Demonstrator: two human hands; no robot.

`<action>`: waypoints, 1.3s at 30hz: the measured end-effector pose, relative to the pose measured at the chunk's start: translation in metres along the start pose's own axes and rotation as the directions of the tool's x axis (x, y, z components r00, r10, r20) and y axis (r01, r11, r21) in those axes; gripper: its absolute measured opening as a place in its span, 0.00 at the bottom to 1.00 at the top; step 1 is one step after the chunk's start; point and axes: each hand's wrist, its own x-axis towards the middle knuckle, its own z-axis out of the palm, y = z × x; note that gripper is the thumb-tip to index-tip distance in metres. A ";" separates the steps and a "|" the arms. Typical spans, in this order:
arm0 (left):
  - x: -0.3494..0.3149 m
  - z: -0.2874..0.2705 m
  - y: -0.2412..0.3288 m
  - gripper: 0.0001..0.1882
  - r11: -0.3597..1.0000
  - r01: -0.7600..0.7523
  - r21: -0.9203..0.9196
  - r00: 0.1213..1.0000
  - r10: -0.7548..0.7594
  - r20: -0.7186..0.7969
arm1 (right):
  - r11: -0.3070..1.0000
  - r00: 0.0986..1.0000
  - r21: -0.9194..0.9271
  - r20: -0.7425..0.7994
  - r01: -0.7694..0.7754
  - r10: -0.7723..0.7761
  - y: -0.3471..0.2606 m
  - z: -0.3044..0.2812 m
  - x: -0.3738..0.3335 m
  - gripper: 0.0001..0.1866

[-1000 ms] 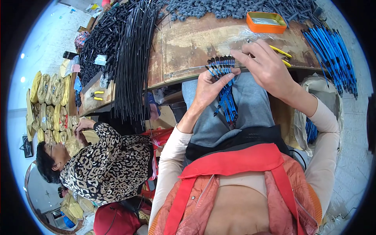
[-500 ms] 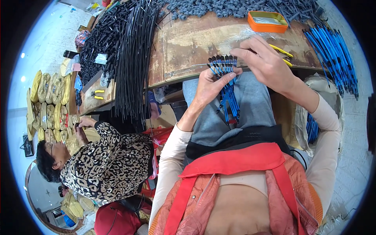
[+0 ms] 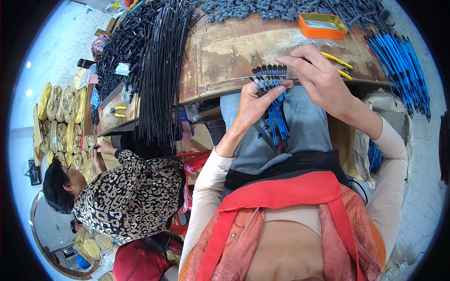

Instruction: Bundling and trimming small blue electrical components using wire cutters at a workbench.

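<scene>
My left hand (image 3: pixel 253 105) is closed around a bundle of thin blue tubes (image 3: pixel 277 119) with black tips, held over my lap at the table edge. The tips stand up in a row above my thumb and fingers, and the lower ends hang down, crossing each other. A thin pale wire (image 3: pixel 241 77) lies crosswise over the tubes just below the tips. At the right end of that row is my right hand (image 3: pixel 321 79), thumb and forefinger pinched together, seemingly on the wire's end; the exact grip is hard to see.
On the worn wooden table (image 3: pixel 225 51) are an orange tin (image 3: pixel 323 33) of thin wires, yellow-handled pliers (image 3: pixel 340 61), blue tubes (image 3: pixel 403 75), long black rods (image 3: pixel 161 79) and grey fittings (image 3: pixel 272 9). A co-worker (image 3: pixel 136 192) sits at left; an open sack (image 3: pixel 382 105) stands at right.
The tube bundle has turned slightly, its lower ends swinging a little to the right. The wire now slants differently over the tubes. My right hand has shifted slightly; both grips look the same.
</scene>
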 end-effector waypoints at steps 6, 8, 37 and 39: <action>0.001 0.004 0.003 0.10 1.000 0.013 0.023 0.999 -0.013 0.035 | 1.000 1.000 0.022 0.010 0.012 -0.012 -0.001 -0.004 0.000 0.21; 0.001 0.004 0.004 0.10 1.000 0.016 0.025 0.999 -0.017 0.034 | 0.999 0.999 0.012 0.007 0.032 -0.032 -0.001 -0.005 0.000 0.21; 0.001 0.014 0.004 0.10 1.000 -0.002 -0.005 1.000 0.002 0.027 | 0.999 1.000 0.032 0.025 -0.019 0.019 -0.001 -0.012 0.000 0.20; 0.002 0.014 0.004 0.10 1.000 -0.014 -0.016 1.000 0.014 0.025 | 1.000 1.000 -0.009 0.029 0.002 -0.002 -0.002 -0.015 -0.001 0.21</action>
